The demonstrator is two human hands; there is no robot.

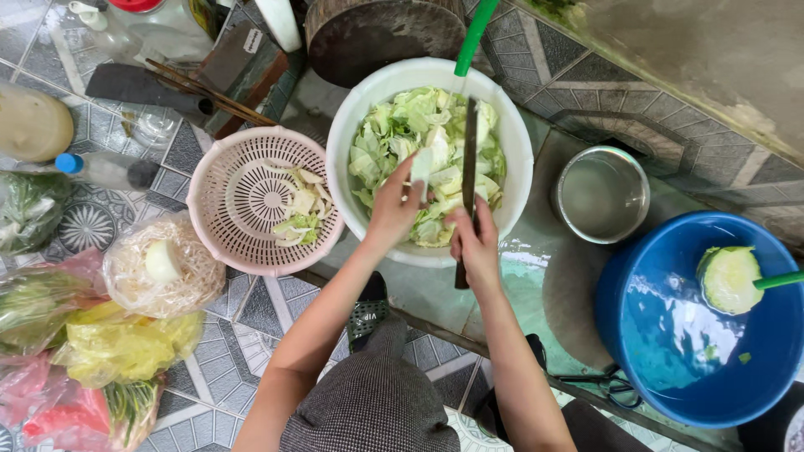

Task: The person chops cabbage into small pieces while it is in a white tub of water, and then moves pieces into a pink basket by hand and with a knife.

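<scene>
Here left hand pinches a cabbage piece over the white bowl of cut cabbage; right hand closed around knife, blade above bowl. Pink colander just beside.

Soft, even daylight — sharp focus, faint shadows, slight wide-angle bending at edges.

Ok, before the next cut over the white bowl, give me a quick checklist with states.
1. Knife gripped by right hand: ok.
2. Cabbage piece held in left hand: ok.
3. Left fingers clear of blade: cannot tell.
4. White bowl under the cut to catch pieces: ok.
5. Room left in bowl: ok, leaves sit below the rim.
6. Pink colander within reach beside bowl: ok.
</scene>
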